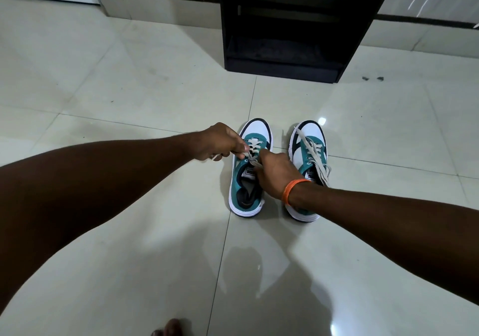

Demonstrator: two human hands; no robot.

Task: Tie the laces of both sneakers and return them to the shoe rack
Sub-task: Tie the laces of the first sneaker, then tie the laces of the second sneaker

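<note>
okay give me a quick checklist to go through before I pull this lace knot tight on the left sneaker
1. Left hand grips a lace end: ok.
2. Right hand grips the other end: ok.
3. Laces crossed into a knot: cannot tell, fingers hide it.
4. Left sneaker flat on the floor: ok.
5. Right sneaker tied: not ok, its laces lie loose.
6. Shoe rack has free shelf space: ok.

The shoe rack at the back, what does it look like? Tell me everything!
The shoe rack is black and boxy, with open shelves stacked one above another. It looks like dark painted wood, a bit dusty. It stands upright on the pale floor tiles against the wall, beyond the two sneakers. The shelves in view hold no shoes, and nothing touches it but the floor.
</note>
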